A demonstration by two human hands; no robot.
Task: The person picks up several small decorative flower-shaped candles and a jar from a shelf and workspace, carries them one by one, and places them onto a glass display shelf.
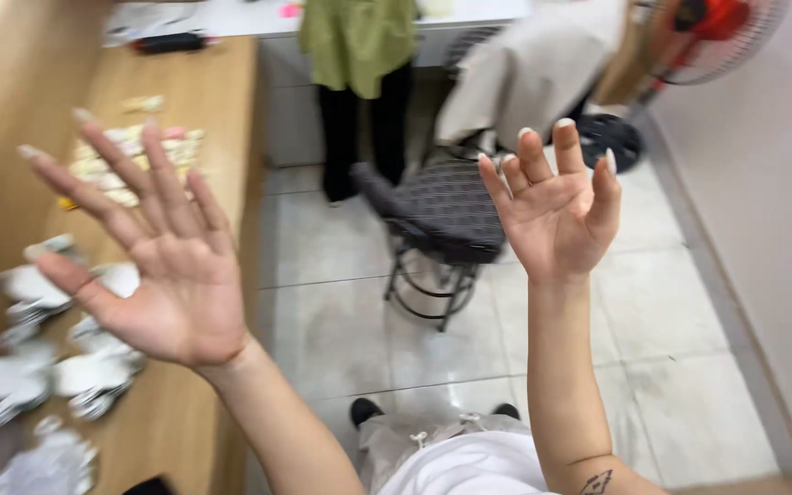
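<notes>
Above the wooden counter (176, 412), the left hand (153, 247) was raised palm-up with fingers spread wide, holding nothing. Just beneath it on the counter lay white plates (93, 371), blurred, in small stacks, nearest to that hand but not touched by it. Farther along the counter sat a pale yellow heap (130, 160), too blurred to tell what it was, and a dark object (169, 42) near the far end.

Over the tiled floor (671, 367), the right hand (556, 215) was also lifted, palm toward the camera, fingers apart and slightly curled, empty. Behind it stood a stool (437, 215) with a dark checked cushion and a black metal frame. Beyond the stool, another person (359, 55) in a green top and black trousers stood at a white desk (231, 16). A fan (712, 32) with a red motor stood by the right wall.
</notes>
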